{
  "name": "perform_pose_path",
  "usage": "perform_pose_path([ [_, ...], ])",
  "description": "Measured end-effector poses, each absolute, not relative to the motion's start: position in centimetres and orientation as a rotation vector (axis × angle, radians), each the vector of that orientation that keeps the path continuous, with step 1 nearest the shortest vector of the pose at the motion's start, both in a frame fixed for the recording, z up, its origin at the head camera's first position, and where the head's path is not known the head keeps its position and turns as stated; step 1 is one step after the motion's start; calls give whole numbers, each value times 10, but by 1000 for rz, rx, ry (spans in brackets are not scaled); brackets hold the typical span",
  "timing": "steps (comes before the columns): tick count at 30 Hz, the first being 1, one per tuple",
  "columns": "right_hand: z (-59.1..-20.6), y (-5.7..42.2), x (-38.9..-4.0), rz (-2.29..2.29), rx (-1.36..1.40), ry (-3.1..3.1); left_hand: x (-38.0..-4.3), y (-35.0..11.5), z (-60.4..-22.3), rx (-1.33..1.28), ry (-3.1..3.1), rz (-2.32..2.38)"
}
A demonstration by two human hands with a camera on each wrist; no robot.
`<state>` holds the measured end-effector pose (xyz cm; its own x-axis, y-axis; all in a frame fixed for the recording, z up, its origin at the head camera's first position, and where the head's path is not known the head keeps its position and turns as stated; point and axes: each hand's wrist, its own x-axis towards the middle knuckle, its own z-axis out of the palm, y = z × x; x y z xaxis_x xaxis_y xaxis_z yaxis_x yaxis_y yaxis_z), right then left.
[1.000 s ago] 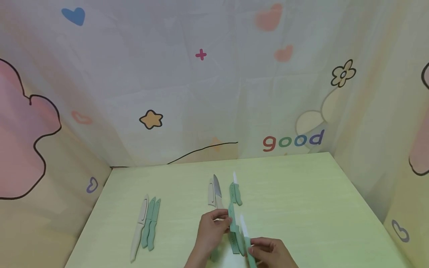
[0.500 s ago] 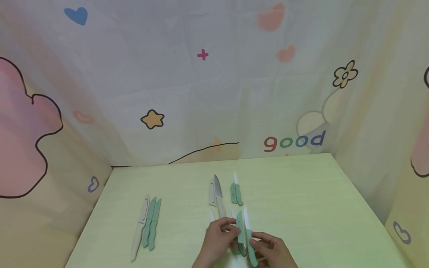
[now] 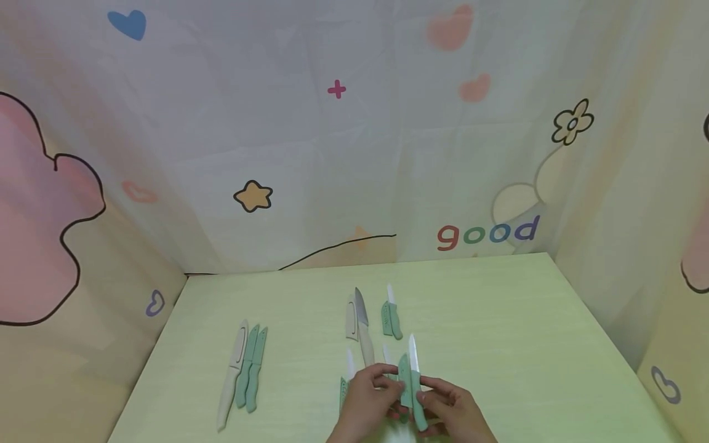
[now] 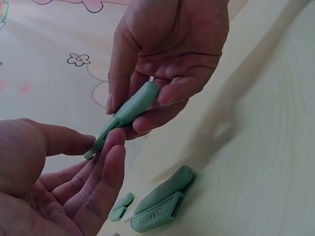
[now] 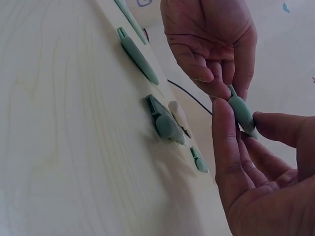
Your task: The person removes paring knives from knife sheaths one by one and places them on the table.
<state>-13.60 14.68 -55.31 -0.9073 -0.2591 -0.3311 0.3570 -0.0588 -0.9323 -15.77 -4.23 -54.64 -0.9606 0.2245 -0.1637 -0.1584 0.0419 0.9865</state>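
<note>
My left hand (image 3: 368, 397) pinches a green knife sheath (image 3: 405, 383) between thumb and fingers. Beside it, my right hand (image 3: 458, 411) grips the green handle of a small paring knife (image 3: 418, 403), its white blade pointing away from me. Sheath and knife stand side by side, overlapping in the left wrist view, where the handle (image 4: 140, 104) is up against the sheath. Below the hands lies another green knife (image 4: 167, 187) beside its sheath (image 4: 155, 215) marked "CERAMIC". The left hand partly hides it and a further white-bladed knife (image 3: 350, 363) in the head view.
Further back lie a steel-bladed knife (image 3: 363, 335) with a cream handle, its cream sheath (image 3: 351, 320), and a green knife (image 3: 394, 320) beside its sheath (image 3: 386, 319). On the left, a sheathed cream knife (image 3: 229, 376) lies next to two sheathed green knives (image 3: 253, 381). A printed curtain (image 3: 310, 203) surrounds the table.
My left hand has moved right with the sheath, closing the gap to the knife. The knife has risen slightly in view. Knives on the table have stayed put.
</note>
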Motion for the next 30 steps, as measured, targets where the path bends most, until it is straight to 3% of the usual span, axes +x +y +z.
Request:
perform_pose_path([
  [30,-557,163,-146,-1924,150,2047,-158,-14,-547,73,2439,1732],
])
